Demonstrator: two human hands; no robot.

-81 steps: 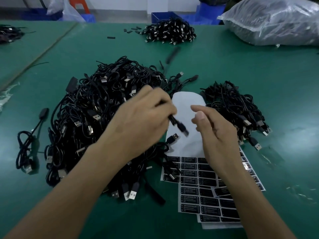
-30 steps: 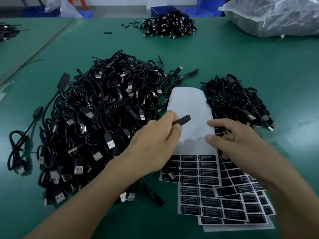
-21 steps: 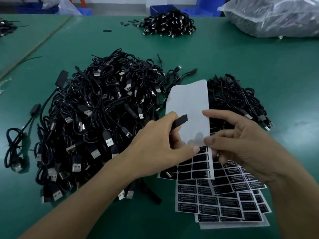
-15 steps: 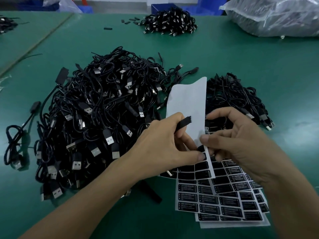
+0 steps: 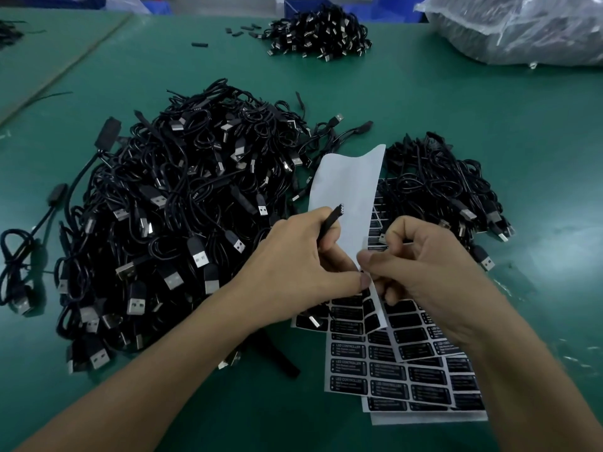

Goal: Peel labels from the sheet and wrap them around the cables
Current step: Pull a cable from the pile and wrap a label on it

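Note:
My left hand [image 5: 297, 265] grips a black cable; its connector end [image 5: 335, 213] sticks up past the fingers, and the thumb presses the top label sheet [image 5: 349, 194]. That sheet is lifted, its bare white upper part curling upward. My right hand [image 5: 424, 265] pinches at the sheet's right edge, where the black labels begin; whether a label is between the fingertips is hidden. More label sheets [image 5: 401, 376] with black labels lie fanned on the green table beneath both hands.
A big heap of black USB cables [image 5: 182, 216] lies at the left, and a smaller heap [image 5: 437, 187] sits right of the sheets. A far pile of cables [image 5: 319, 34] and a plastic bag [image 5: 522, 27] are at the back. One loose cable [image 5: 29, 243] lies far left.
My left hand brought the cable down to the sheets. Both hands closed on the top sheet and lifted it, so its white part now curls up steeper.

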